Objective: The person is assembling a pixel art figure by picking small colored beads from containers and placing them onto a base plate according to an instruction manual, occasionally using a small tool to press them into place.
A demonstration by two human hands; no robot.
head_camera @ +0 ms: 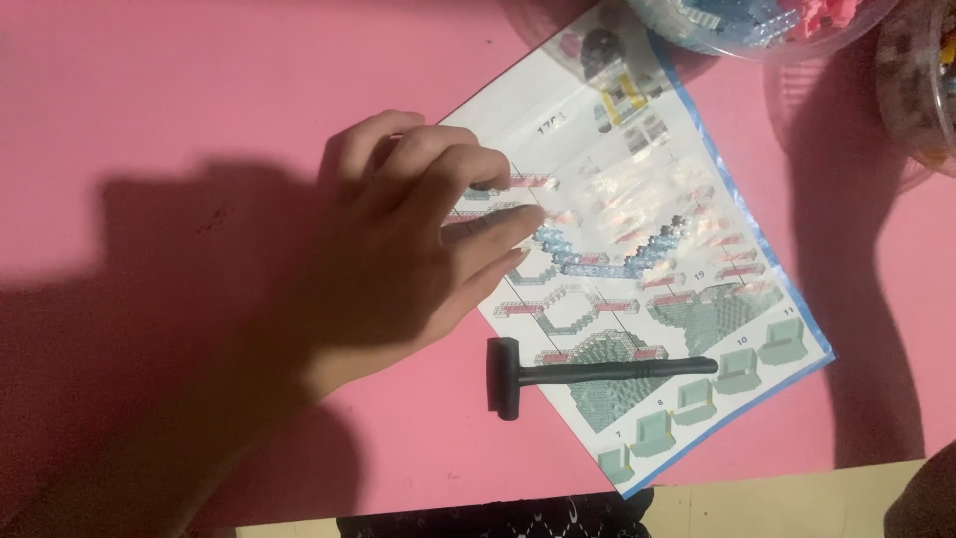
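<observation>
Hand (398,249) over instruction sheet (637,259) on pink table (149,100).
Left hand comes in from lower left, open, grasping nothing, fingers spread, fingertips (528,214) touching the sheet's left part on the printed build diagrams. Small black hammer-shaped tool (588,373) lies just below-right of the hand, head on the table, handle across the sheet's lower edge. Sheet sits tilted, blue border. Clear plastic tubs (767,25) of small bricks at top right, touching the sheet's top corner. Right hand not visible.
</observation>
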